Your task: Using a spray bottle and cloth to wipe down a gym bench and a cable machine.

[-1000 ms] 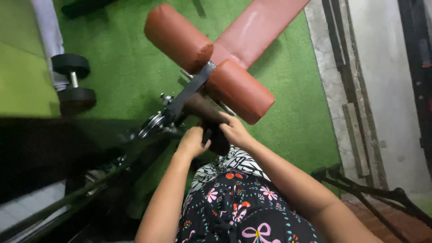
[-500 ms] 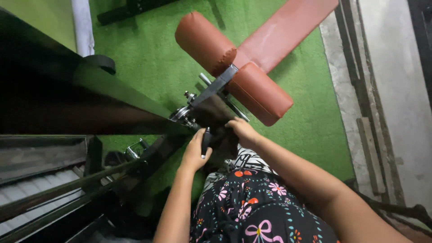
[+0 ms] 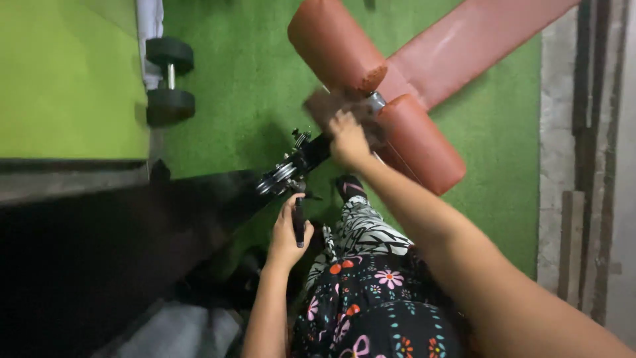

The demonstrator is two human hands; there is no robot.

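Observation:
My right hand (image 3: 348, 142) is stretched forward and grips a brown cloth (image 3: 323, 104), blurred, against the metal bar between the two red-brown roller pads (image 3: 331, 43) (image 3: 419, 144) of a bench. The long bench pad (image 3: 480, 40) runs off to the upper right. My left hand (image 3: 285, 237) is closed on a short black handle (image 3: 299, 222) just below the bench's bolted metal joint (image 3: 285, 174). My patterned trousers fill the lower middle.
The bench stands on green turf (image 3: 232, 86). A black dumbbell (image 3: 170, 79) lies at the upper left beside a white post. A dark machine frame (image 3: 99, 245) fills the lower left. Bare concrete with wooden planks (image 3: 573, 245) runs along the right.
My right hand has moved with the cloth from the lower bar up to the gap between the roller pads. My left hand has stayed on the black handle. The view has shifted.

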